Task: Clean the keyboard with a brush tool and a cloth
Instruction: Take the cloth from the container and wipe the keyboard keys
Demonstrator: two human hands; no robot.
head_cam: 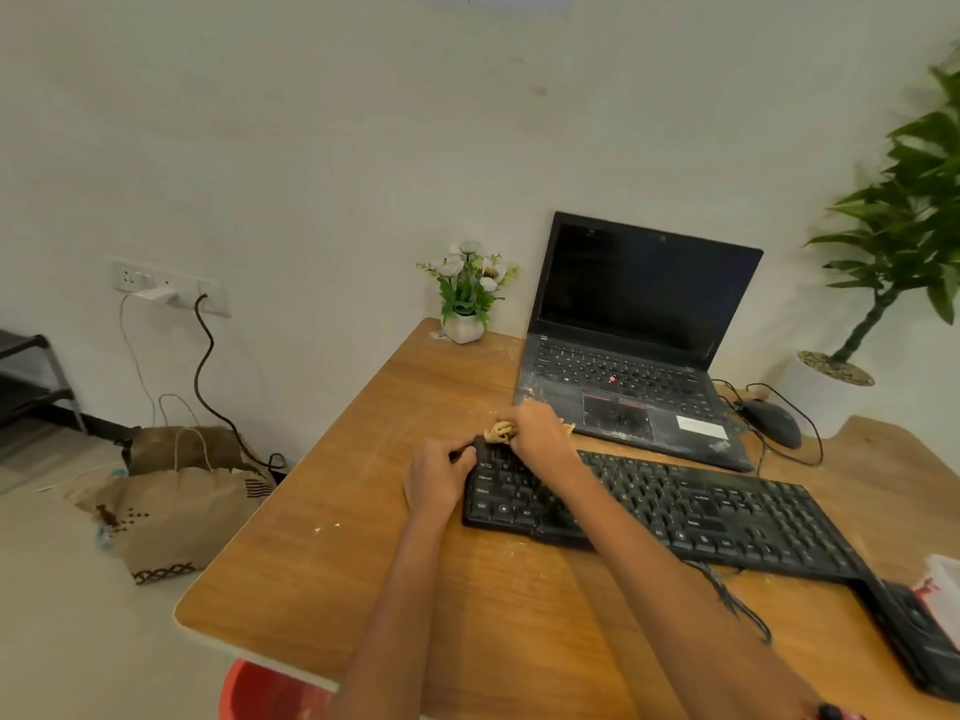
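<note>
Right hand point(535, 426) pinching a yellowish wad, probably the cloth point(498, 432), and pressing it at the far left corner of the keyboard point(675, 506). Left hand point(436, 480) curling its fingers round that same end of the keyboard, apparently steadying it; something thin and dark possibly sitting under the fingers, too blurred for telling whether brush or edge. No brush clearly showing anywhere.

Keyboard lying just under both hands, running off to the right of them across the table point(322, 563), its cable trailing toward the near edge.

Progress, judging only: wiping seeming to be at its start, at one corner; remaining rows to the right looking untouched. Crumbs lying left of the left hand and along the near side of the keyboard, so clearing of the table also outstanding.

Beyond the hands: laptop point(639, 350) standing open, dusty on its palm rest. Mouse point(771, 422) further right. Flower pot point(464, 327) beyond and slightly left. Paper bag point(176, 491) on the floor, far left.
</note>
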